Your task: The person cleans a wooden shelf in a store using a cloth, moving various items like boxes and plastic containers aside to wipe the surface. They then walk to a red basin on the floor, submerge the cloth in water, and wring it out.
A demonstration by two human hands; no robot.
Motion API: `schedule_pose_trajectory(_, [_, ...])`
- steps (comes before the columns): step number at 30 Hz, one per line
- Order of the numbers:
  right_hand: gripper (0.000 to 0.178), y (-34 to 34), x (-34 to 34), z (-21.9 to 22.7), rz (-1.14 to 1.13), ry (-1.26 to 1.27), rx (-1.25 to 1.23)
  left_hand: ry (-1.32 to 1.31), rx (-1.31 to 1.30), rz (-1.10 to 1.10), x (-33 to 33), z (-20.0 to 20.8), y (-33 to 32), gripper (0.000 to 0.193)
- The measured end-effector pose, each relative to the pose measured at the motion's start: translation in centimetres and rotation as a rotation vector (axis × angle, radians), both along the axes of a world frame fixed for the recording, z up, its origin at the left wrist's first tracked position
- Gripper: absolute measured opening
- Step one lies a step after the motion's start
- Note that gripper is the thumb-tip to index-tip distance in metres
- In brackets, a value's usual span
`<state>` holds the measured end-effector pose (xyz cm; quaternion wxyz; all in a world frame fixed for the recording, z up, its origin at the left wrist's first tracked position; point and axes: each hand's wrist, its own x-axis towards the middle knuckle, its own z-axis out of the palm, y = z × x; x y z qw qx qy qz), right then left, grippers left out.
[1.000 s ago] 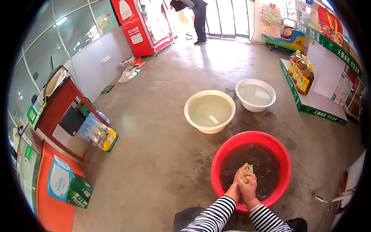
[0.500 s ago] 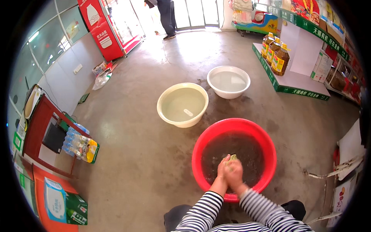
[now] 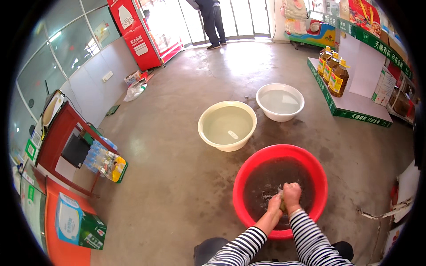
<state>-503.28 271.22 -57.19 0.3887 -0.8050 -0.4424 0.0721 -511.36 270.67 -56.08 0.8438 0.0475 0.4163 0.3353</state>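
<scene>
A red plastic basin of dark, murky water stands on the concrete floor right in front of me. Both hands are pressed together over the water. My left hand and my right hand clasp a small pale, yellowish wet object, mostly hidden between the fingers. Both sleeves are black-and-white striped and pushed up the forearms.
Beyond the red basin sit a cream basin of cloudy water and a white basin of clear water. Bottles of cooking oil stand on a green-edged platform at right. A red cabinet, bottled water and boxes are at left; a person stands by the glass doors.
The view has shifted as my head moved. My hands have stayed clasped on the small object over the red basin, moving slightly within it.
</scene>
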Motion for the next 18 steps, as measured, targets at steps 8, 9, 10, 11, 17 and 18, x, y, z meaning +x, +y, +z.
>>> schedule_pose_trajectory(8, [0.020, -3.9, -8.6, 7.1, 0.326, 0.151, 0.348, -0.458, 0.108, -0.282, -5.4, -2.3, 3.8, 0.028])
schedule_pose_trajectory(9, [0.018, -3.8, -9.3, 7.1, 0.348, 0.112, 0.407, -0.392, 0.087, -0.163, -5.1, -1.8, 3.5, 0.028])
schedule_pose_trajectory(10, [0.018, -2.6, -8.7, 7.1, 0.323, 0.012, 0.507, -0.242, 0.085, -0.014, -3.9, 0.0, 2.6, 0.028])
schedule_pose_trajectory(11, [0.020, -0.7, -5.6, 3.2, 0.236, -0.397, 0.384, -0.094, 0.084, 0.063, -2.5, 1.6, 1.6, 0.029])
schedule_pose_trajectory(17, [0.016, 0.6, -1.8, 2.9, -0.054, 0.446, 0.247, -0.027, 0.069, 0.061, -1.2, 0.5, 1.7, 0.027])
schedule_pose_trajectory(18, [0.014, -0.4, -4.5, 5.5, 0.016, 0.408, 0.261, -0.105, 0.065, 0.122, -2.0, 0.0, 2.3, 0.029])
